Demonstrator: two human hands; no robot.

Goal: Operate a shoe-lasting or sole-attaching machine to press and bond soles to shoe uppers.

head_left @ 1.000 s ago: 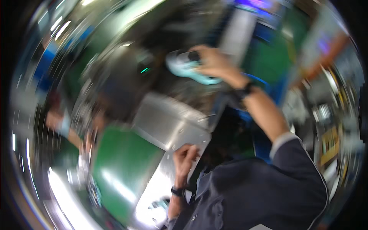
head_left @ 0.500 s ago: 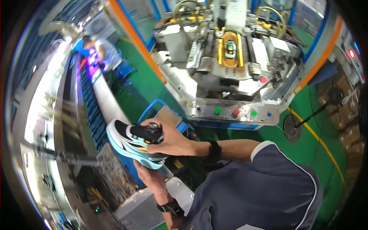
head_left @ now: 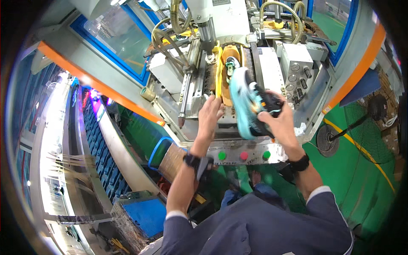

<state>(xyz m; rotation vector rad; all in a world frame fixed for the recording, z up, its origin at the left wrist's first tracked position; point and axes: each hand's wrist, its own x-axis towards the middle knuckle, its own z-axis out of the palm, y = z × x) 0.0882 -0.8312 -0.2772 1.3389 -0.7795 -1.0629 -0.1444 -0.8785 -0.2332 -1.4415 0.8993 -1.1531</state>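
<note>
The right hand (head_left: 280,121) grips the blue shoe (head_left: 241,104) by its dark top, maybe to keep the bottom clean, while the left hand (head_left: 208,118), empty and loosely open, is near the yellow bar (head_left: 219,78) on the big machine (head_left: 229,23) beyond.

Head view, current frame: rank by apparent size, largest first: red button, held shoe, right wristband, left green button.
1. Held shoe
2. Right wristband
3. Red button and left green button: look alike, so not ranked against each other.
</note>
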